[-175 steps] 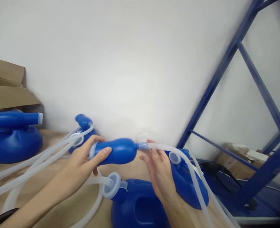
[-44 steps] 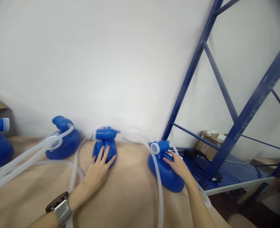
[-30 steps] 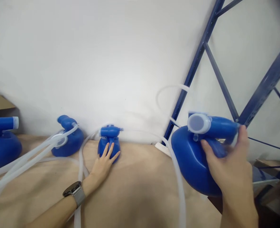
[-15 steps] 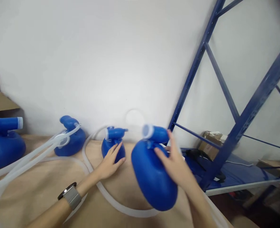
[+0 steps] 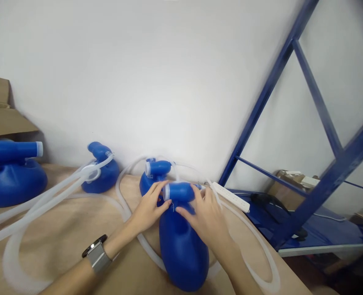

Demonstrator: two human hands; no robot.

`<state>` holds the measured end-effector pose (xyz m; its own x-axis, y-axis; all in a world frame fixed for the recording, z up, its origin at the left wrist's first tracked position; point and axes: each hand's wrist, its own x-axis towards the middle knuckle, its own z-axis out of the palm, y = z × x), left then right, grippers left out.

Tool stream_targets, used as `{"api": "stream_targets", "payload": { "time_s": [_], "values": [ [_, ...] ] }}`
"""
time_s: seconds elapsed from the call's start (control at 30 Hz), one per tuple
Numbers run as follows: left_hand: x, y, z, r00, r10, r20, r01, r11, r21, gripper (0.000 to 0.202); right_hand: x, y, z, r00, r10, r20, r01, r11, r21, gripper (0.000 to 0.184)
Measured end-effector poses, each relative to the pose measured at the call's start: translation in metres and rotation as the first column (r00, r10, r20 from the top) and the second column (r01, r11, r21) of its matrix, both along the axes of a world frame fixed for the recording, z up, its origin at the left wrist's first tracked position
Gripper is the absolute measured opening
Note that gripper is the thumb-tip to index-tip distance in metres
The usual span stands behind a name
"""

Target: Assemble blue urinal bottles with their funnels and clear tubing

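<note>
A blue plastic urinal bottle (image 5: 184, 250) with a pale ring at its spout's mouth stands tilted in front of me, its body toward me. My right hand (image 5: 208, 215) grips its neck and the right end of the spout, thumb in front and fingers behind. At the spout's pale-ringed mouth, my left hand (image 5: 149, 207) holds the left side of the neck, fingers curved and thumb at the front. Right behind it, partly covered by my left hand, is a smaller-looking blue bottle (image 5: 158, 168). A clear hose (image 5: 269, 262) loops around to the right.
Two more blue bottles, one at the far left (image 5: 12, 184) and one with hoses (image 5: 106, 176), stand on the tan tabletop (image 5: 61, 225). A white power strip (image 5: 230, 196) lies near the wall. Blue rack posts (image 5: 270, 78) rise at right; a cardboard box (image 5: 3, 106) is at left.
My right hand has brought the bottle left and in front of the rear one. My left hand has let go of the rear bottle and come onto this one. The view shifted slightly.
</note>
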<state>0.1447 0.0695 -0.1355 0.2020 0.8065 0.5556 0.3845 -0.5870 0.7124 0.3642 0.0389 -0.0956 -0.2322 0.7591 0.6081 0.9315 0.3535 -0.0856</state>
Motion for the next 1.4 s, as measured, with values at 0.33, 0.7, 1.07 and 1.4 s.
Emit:
{"api": "stream_targets", "payload": {
  "time_s": [0.33,0.7,1.07,1.4],
  "values": [
    [-0.017,-0.008,0.026,0.967,-0.118,-0.228,0.137,0.988,0.073,0.048,0.006,0.025,0.012,0.966,0.256,-0.024,-0.257,0.963,-0.085,0.059],
    [-0.011,-0.011,0.0,0.992,-0.071,-0.106,0.083,0.991,0.106,0.049,0.012,0.028,0.01,0.946,0.322,-0.02,-0.323,0.943,-0.083,0.056],
    [-0.012,-0.025,0.018,0.937,-0.158,-0.312,0.158,0.987,-0.025,0.008,0.028,0.023,0.014,0.961,0.269,-0.055,-0.275,0.945,-0.177,0.05],
    [-0.026,-0.028,0.032,0.869,-0.192,-0.456,0.116,0.975,-0.19,0.013,0.023,0.015,0.015,0.961,0.273,-0.035,-0.275,0.941,-0.198,0.053]
  ]
}}
